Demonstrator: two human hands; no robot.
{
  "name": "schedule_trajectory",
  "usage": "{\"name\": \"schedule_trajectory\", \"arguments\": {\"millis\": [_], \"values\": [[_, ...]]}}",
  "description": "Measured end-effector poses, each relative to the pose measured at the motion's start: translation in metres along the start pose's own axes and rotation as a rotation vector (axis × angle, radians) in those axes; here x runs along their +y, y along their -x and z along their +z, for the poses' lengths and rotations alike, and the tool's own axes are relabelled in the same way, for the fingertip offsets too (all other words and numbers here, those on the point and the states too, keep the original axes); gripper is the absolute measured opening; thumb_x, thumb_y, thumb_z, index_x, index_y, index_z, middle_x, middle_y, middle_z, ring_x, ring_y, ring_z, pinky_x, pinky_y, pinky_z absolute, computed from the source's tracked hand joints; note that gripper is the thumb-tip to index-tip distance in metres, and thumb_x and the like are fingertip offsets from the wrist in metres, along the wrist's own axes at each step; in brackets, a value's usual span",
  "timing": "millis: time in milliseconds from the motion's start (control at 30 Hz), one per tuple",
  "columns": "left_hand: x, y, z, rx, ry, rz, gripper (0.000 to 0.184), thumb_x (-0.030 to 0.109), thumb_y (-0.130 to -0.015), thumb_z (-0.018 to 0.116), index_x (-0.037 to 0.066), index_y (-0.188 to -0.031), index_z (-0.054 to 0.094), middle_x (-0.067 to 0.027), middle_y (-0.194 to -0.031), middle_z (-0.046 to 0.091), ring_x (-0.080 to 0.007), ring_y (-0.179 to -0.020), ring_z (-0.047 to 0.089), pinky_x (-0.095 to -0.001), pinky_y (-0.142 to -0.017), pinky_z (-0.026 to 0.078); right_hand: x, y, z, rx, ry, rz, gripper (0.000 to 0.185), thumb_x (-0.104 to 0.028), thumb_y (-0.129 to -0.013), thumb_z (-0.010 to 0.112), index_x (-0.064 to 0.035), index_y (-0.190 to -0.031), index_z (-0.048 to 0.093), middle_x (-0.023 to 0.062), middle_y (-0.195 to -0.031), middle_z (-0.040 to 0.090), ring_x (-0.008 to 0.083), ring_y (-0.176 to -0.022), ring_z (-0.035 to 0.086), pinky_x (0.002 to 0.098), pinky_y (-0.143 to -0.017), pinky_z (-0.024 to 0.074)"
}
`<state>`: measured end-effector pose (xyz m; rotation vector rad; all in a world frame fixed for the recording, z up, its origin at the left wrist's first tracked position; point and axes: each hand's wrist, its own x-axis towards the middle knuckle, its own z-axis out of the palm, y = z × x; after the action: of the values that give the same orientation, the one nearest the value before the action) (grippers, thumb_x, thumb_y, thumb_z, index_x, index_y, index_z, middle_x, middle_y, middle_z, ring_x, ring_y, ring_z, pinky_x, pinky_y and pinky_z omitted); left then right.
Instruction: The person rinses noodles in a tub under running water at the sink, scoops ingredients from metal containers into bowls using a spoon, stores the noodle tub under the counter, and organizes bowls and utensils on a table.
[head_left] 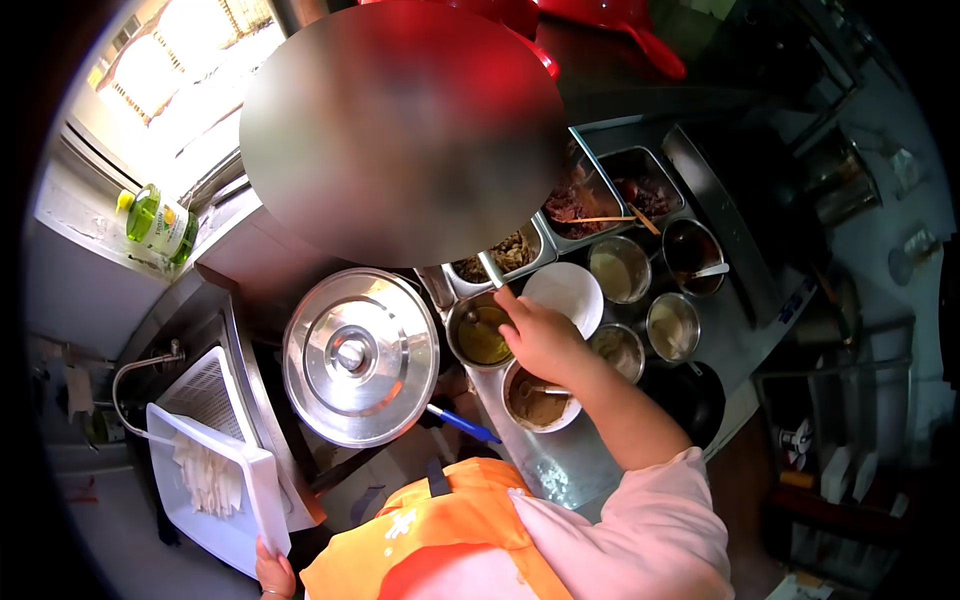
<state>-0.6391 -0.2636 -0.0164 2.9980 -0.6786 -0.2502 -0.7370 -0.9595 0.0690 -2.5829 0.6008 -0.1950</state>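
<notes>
My right hand (542, 338) is closed around the metal handle (491, 269) of a ladle, over a round pot (455, 345) of yellow oily liquid. A rounded metal part shows in the liquid; I cannot tell whether it belongs to that handle. Beside the hand is a white bowl (566, 292), and nearer me stands a tub of brown paste (535, 408) with a utensil in it. At the lower left, my left hand (275, 572) grips the corner of a white plastic basin (262, 490). Pale strips (205, 475) lie in the basin, which is tilted.
A large lidded steel pot (325, 395) stands left of the counter, with a blue handle (463, 424) beside it. Steel pans of dark food (580, 205) and several round containers (674, 327) line the counter. A green bottle (160, 225) sits by the window. A blurred oval hides the upper middle.
</notes>
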Motion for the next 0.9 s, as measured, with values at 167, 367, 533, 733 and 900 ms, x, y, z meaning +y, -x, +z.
{"name": "schedule_trajectory", "arguments": {"millis": [167,367,533,733,900], "values": [[0.014,-0.001,-0.003,0.002,-0.058,-0.018,0.071,0.008,-0.075,0.053,0.008,-0.135,0.014,-0.0253,-0.090,0.058,-0.0457,-0.072,0.057,-0.0515,-0.063,0.044,0.089,-0.016,-0.050,-0.081,-0.170,-0.280,0.042,-0.026,-0.088,0.057,-0.0067,-0.125,0.047,0.0125,-0.116,0.056,0.0225,-0.093,0.059,0.0332,-0.077,0.0482],[0.028,-0.002,-0.005,-0.052,-0.126,-0.092,0.077,0.012,-0.074,0.056,0.007,-0.137,0.011,-0.0279,-0.097,0.057,-0.0470,-0.079,0.057,-0.0519,-0.067,0.045,0.181,-0.028,-0.141,0.219,-0.325,0.290,0.033,-0.031,-0.085,0.060,-0.0045,-0.104,0.058,0.0120,-0.091,0.064,0.0268,-0.079,0.062,0.0354,-0.067,0.0487],[-0.011,-0.003,0.017,-0.145,-0.179,-0.248,0.084,0.016,-0.073,0.059,0.008,-0.139,0.007,-0.0294,-0.114,0.051,-0.0465,-0.091,0.056,-0.0498,-0.076,0.045,0.219,-0.061,-0.123,0.365,0.154,0.387,0.033,-0.038,-0.081,0.061,-0.0049,-0.079,0.056,0.0134,-0.073,0.061,0.0327,-0.075,0.061,0.0434,-0.065,0.0471],[0.004,-0.007,0.009,-0.265,-0.134,-0.395,0.087,0.020,-0.073,0.061,0.008,-0.139,0.004,-0.0296,-0.117,0.049,-0.0460,-0.094,0.056,-0.0497,-0.079,0.045,0.239,-0.095,-0.105,0.255,0.373,0.357,0.036,-0.038,-0.080,0.063,-0.0024,-0.081,0.056,0.0161,-0.078,0.064,0.0352,-0.077,0.063,0.0436,-0.067,0.0497],[0.005,-0.008,0.009,-0.270,-0.181,-0.387,0.089,0.022,-0.073,0.061,0.009,-0.139,0.004,-0.0304,-0.111,0.053,-0.0464,-0.091,0.057,-0.0507,-0.077,0.046,0.239,-0.107,-0.111,0.215,0.357,0.344,0.031,-0.031,-0.081,0.064,-0.0016,-0.084,0.055,0.0176,-0.079,0.064,0.0357,-0.077,0.063,0.0430,-0.066,0.0505]]}}
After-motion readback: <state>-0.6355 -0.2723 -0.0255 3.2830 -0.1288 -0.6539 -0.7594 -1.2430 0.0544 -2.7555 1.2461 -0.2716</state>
